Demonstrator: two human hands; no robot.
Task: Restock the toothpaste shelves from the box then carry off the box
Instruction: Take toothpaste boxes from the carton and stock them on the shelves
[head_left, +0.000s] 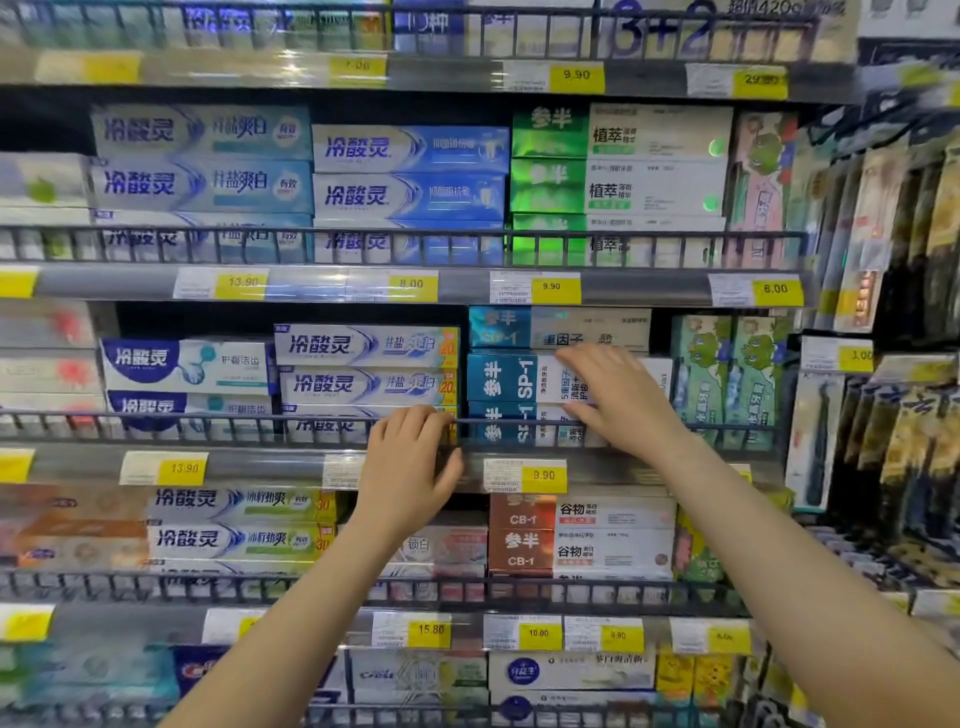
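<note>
Right hand flat on SP-1 carton

— How is the light here?
— Bright and even, from overhead as far as can be told. The clear price strips along the shelf fronts catch white glare, strongest on the top strip.
— Any shadows?
— Dark gaps behind the toothpaste boxes at the back of each shelf.
— Is it sharp?
— Only in the middle, where print on the boxes reads clearly. The left edge, the top row and the hanging packs on the right are smeared with blur.
— Distortion?
— Yes, the wire rails bow and the shelves curve away toward the corners, as a wide lens gives.
</note>
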